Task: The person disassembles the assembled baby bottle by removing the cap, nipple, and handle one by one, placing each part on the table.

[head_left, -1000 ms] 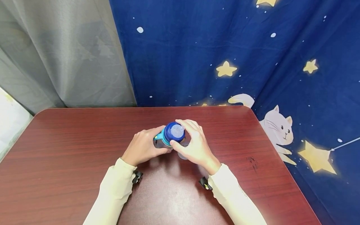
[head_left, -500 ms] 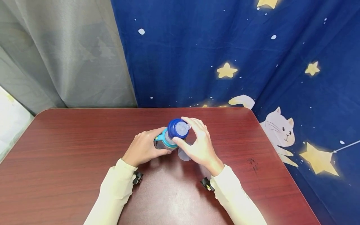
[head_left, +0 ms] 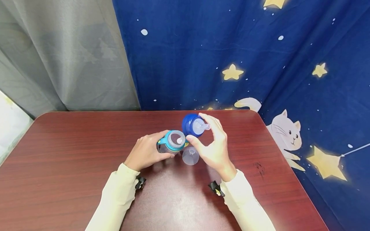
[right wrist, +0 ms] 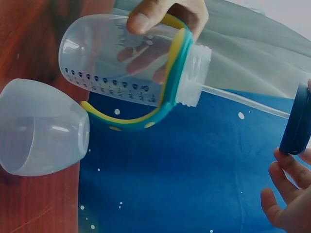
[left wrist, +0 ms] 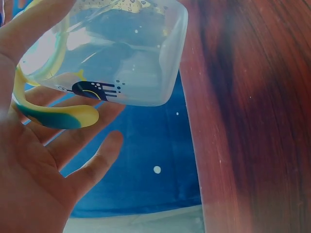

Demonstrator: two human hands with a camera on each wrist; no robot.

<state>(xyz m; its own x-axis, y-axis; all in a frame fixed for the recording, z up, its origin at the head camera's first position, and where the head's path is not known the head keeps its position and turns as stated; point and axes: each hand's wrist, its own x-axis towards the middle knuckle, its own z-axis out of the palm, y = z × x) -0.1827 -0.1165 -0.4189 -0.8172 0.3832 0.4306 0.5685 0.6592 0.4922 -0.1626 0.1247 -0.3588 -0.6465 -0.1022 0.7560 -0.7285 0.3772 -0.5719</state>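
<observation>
A clear baby bottle (right wrist: 109, 63) with a teal and yellow handle ring (right wrist: 167, 92) is gripped around its body by my left hand (head_left: 147, 148). Its threaded neck is uncovered. My right hand (head_left: 215, 150) pinches the dark blue screw collar (head_left: 188, 124) between thumb and fingers, up and to the right of the bottle mouth in the head view. A clear teat (head_left: 202, 126) points right from the collar. In the right wrist view, a thin clear straw (right wrist: 248, 104) runs from the collar into the bottle neck. A domed translucent cap (right wrist: 43, 128) stands on the table beside the bottle.
The reddish-brown wooden table (head_left: 72, 179) has its back edge just beyond the hands. Behind it hang a grey curtain (head_left: 83, 64) and a blue star-print curtain (head_left: 185, 54). A small black device (head_left: 216, 187) is strapped at the right wrist.
The right hand has lifted the blue collar with its teat off the bottle, moving right and away. The bottle mouth and the cap now show fully. The left hand has stayed put.
</observation>
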